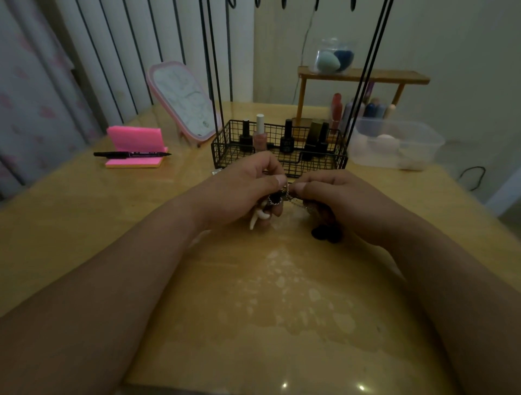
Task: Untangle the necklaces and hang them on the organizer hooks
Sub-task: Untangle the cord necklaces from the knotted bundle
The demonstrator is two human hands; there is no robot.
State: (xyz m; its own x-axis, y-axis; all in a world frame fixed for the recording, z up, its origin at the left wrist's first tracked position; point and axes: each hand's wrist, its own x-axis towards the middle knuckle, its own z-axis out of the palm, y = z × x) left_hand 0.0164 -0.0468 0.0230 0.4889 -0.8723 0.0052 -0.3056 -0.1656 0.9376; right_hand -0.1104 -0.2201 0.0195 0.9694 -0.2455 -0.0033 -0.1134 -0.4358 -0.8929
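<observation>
A tangle of necklaces with thin silver chain is pinched between my two hands just above the wooden table. My left hand grips it on the left, and pale tooth-like pendants dangle below that hand. My right hand grips it on the right, with dark round beads hanging under it. The black wire organizer stands right behind my hands; its tall rods rise to hooks cut off at the top edge.
Nail polish bottles fill the organizer's basket. A pink mirror, pink sticky notes and a black marker lie at the left. At the right stand a wooden shelf with a sponge jar and a clear plastic box.
</observation>
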